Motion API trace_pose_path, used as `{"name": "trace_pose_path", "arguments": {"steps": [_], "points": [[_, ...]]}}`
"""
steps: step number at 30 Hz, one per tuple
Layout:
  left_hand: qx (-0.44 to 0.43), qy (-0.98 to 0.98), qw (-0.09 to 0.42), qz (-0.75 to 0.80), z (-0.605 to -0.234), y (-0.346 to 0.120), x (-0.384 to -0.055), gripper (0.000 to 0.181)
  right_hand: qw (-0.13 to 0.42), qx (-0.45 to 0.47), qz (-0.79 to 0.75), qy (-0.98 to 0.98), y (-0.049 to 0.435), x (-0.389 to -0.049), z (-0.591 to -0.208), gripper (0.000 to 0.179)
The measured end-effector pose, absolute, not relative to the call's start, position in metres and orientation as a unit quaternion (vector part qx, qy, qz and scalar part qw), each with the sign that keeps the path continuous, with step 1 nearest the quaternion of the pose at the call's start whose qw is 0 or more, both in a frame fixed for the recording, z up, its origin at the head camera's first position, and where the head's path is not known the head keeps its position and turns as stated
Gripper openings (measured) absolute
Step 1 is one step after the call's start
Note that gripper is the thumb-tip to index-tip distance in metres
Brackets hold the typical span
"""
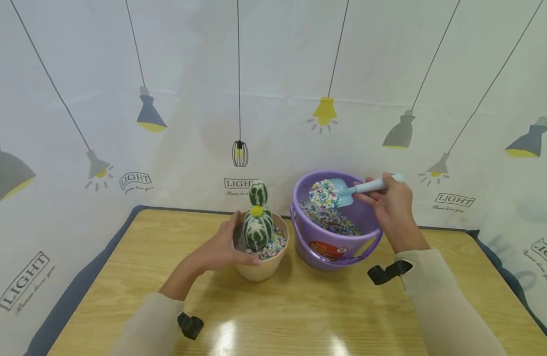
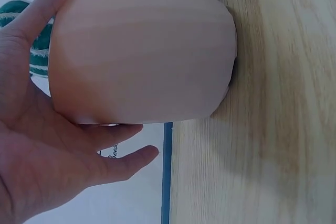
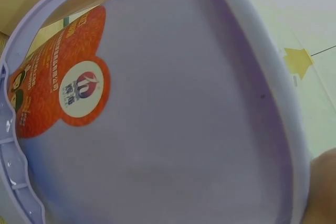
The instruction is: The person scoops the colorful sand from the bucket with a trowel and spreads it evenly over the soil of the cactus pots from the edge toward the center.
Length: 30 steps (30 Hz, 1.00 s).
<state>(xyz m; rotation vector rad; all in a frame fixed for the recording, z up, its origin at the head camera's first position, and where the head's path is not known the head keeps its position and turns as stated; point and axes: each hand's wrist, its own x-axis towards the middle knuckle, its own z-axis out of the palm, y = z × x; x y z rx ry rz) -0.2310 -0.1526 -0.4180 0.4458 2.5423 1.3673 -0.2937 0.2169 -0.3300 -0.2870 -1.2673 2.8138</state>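
Note:
My left hand (image 1: 216, 249) grips the rim of a beige flowerpot (image 1: 257, 272), thumb at the front and fingers around the far side. In the pot stands a dark green cactus (image 1: 257, 231) with white streaks and a yellow tuft. Multicoloured pebbles (image 1: 275, 244) lie around its right side. By its handle my right hand (image 1: 395, 205) holds a light blue toy shovel (image 1: 343, 190), heaped with pebbles, over a purple bucket (image 1: 306, 247). More pebbles (image 1: 333, 221) cover the bucket's bottom. In the right wrist view the bucket's wall (image 3: 184, 103) hides most of the right hand.
The bucket stands close to the pot's right, its purple handle (image 1: 364, 254) lowered across the front. Both are on a wooden table (image 1: 189, 306) near its back edge. A white cloth (image 1: 189, 148) printed with lamps hangs behind and at the sides.

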Motion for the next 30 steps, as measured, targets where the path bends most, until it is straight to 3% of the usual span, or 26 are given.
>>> {"name": "trace_pose_path", "arguments": {"steps": [19,30], "points": [[0.168,0.847,0.137,0.486,-0.417,-0.164,-0.233,0.131,0.006,-0.123,0.937,-0.326,0.224,-0.281,-0.329,0.069],[0.158,0.844,0.136,0.494,-0.415,-0.161,-0.235,0.13,0.002,-0.131,0.945,-0.3,0.229,-0.268,-0.331,0.065]]}}
